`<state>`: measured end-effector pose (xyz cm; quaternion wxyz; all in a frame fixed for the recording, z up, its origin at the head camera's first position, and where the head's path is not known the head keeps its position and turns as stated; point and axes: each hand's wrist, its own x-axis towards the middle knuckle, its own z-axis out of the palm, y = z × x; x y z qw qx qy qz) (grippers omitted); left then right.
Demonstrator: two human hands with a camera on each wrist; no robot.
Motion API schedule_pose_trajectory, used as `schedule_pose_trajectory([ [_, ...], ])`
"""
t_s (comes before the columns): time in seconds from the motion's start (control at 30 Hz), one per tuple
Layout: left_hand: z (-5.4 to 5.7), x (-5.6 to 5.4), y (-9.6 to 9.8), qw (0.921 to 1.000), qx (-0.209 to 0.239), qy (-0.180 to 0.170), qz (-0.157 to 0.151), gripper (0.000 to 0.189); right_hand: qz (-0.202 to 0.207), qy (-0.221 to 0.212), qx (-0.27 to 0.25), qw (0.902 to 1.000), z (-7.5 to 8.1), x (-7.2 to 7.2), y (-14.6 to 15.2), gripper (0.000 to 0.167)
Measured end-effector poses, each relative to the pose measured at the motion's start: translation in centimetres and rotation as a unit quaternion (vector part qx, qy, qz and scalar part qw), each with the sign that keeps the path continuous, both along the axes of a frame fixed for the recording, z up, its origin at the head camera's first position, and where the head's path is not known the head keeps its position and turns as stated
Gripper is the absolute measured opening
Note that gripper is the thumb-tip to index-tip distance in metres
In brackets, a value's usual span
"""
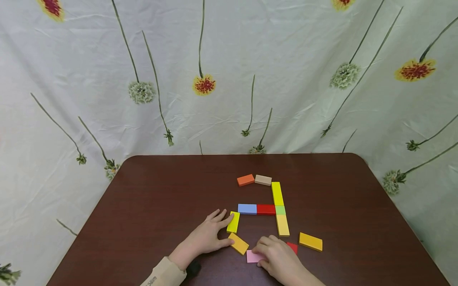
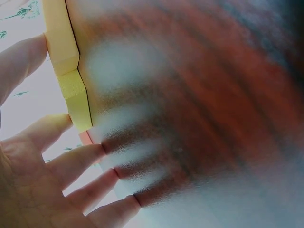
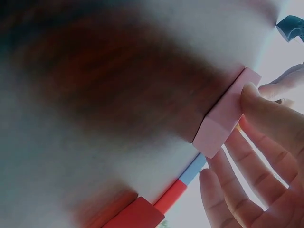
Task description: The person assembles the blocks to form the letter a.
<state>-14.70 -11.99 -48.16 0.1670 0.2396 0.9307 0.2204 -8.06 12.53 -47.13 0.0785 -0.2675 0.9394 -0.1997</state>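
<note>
I spread my left hand [image 1: 208,236], with one finger on the short yellow block [image 1: 233,222] and my thumb on the tilted gold block [image 1: 238,244]. My right hand [image 1: 280,256] pinched the pink block [image 1: 254,256] on the near side of the counter [image 1: 150,198]. The far row [image 1: 259,180], right row [image 1: 280,210] and middle row [image 1: 260,209] looked done to me. The near part seemed unfinished, and a lone gold block [image 1: 311,242] lay apart, right. My right hand hid some of the pink block and the near red block [image 1: 292,247]. A dark thing [image 1: 193,269] by my sleeve [image 1: 166,272] was hard to make out.

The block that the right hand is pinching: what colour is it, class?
Pink. The block shows best in the right wrist view.
</note>
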Motion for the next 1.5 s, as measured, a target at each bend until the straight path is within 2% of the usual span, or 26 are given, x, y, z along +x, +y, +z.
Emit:
schedule_pose_trajectory([
  [0.33, -0.2, 0.0, 0.0, 1.0000, 0.001, 0.001, -0.003, 0.078, -0.011, 0.003, -0.003, 0.9999, 0.0, 0.0, 0.1, 0.026],
  [0.63, 0.0, 0.0, 0.0, 1.0000, 0.005, 0.002, -0.004, 0.077, -0.014, 0.026, -0.016, 0.9994, -0.1, 0.0, 0.2, 0.025],
  [0.9, 0.0, -0.1, -0.1, 1.0000, 0.007, 0.002, -0.006, 0.076, -0.013, 0.020, -0.011, 0.9996, -0.1, -0.1, 0.1, 0.025],
  [0.97, -0.1, -0.1, -0.1, 0.9999, 0.008, 0.001, -0.007, 0.077, -0.013, 0.026, -0.009, 0.9995, -0.1, 0.0, 0.2, 0.026],
  [1.13, -0.4, -0.1, -0.2, 1.0000, 0.005, -0.002, -0.006, 0.077, -0.013, 0.069, -0.034, 0.9969, 0.0, 0.5, 0.5, 0.028],
  [1.23, -0.5, -0.1, -0.2, 1.0000, 0.001, -0.006, -0.004, 0.077, -0.029, 0.075, -0.042, 0.9958, 0.3, 0.5, 0.9, 0.029],
  [1.37, -0.5, 0.0, -0.2, 0.9999, 0.003, -0.012, -0.002, 0.077, -0.076, 0.080, -0.029, 0.9935, 0.8, 0.2, 1.8, 0.030],
  [1.5, -0.3, 0.1, -0.1, 0.9999, 0.006, -0.012, -0.002, 0.077, -0.123, 0.118, -0.036, 0.9847, 1.2, 0.0, 3.2, 0.032],
])
